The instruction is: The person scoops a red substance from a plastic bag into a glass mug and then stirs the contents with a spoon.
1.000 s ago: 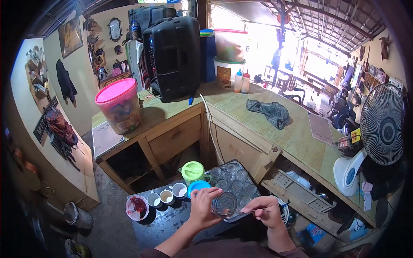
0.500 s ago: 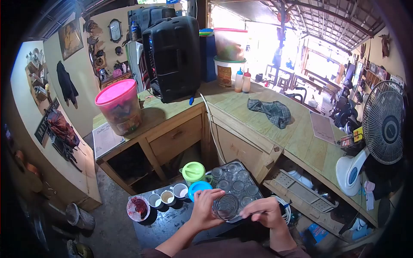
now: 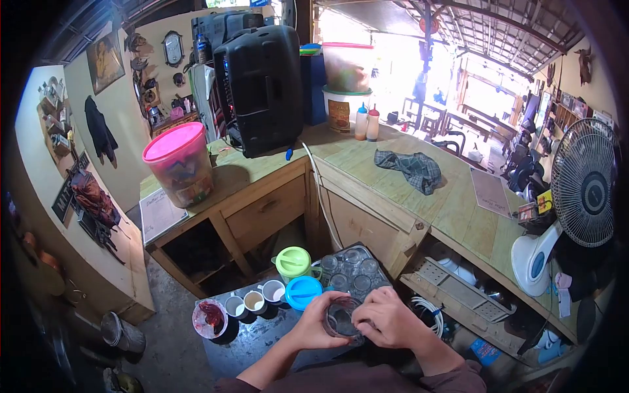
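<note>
A clear glass [image 3: 341, 317] is wrapped by the fingers of my left hand [image 3: 316, 322], its open mouth facing up. My right hand [image 3: 385, 319] is at the glass's right rim with its fingers curled together; whether they pinch anything is hidden. Just beyond my hands, a tray [image 3: 379, 257] holds several clear glasses, partly covered by my right hand. To the left of it stand a pitcher with a green lid [image 3: 293, 261] and a container with a blue lid [image 3: 304, 292].
Cups [image 3: 254, 301] and a bowl with red contents [image 3: 210, 319] stand on the dark metal table [image 3: 255, 347]. The wooden counter [image 3: 354, 160] bears a pink-lidded tub [image 3: 179, 164], a speaker [image 3: 262, 92], a checked cloth [image 3: 413, 169] and a fan [image 3: 537, 259].
My right hand has moved left and inward to the glass rim, its fingers now curled. The glass and my left hand have barely shifted.
</note>
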A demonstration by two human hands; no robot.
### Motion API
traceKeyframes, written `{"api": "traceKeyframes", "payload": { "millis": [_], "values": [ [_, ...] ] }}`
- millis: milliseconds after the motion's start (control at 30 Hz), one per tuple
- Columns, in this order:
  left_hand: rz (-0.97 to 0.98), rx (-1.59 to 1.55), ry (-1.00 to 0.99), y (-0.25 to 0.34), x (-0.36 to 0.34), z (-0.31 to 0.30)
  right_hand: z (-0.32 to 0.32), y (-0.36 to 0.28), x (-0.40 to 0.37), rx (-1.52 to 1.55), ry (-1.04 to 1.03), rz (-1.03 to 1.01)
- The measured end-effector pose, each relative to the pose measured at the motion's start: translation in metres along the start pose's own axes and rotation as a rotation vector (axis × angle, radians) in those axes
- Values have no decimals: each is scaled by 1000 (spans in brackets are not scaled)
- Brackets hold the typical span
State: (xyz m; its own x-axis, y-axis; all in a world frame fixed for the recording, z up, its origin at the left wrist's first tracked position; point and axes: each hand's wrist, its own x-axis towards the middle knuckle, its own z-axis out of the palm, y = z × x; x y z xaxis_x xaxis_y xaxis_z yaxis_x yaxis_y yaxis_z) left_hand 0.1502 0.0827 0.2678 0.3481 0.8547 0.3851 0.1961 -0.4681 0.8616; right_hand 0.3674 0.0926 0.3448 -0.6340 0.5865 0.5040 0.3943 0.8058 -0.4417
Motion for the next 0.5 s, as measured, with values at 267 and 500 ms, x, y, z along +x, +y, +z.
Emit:
{"api": "traceKeyframes", "payload": {
  "millis": [267, 500],
  "values": [
    [-60, -440, -270, -12, 6, -8, -18, -2, 15, 103, -79, 76],
    [-76, -801, -485, -15, 11, -11, -20, 8, 32, 335, -230, -58]
  ]
}}
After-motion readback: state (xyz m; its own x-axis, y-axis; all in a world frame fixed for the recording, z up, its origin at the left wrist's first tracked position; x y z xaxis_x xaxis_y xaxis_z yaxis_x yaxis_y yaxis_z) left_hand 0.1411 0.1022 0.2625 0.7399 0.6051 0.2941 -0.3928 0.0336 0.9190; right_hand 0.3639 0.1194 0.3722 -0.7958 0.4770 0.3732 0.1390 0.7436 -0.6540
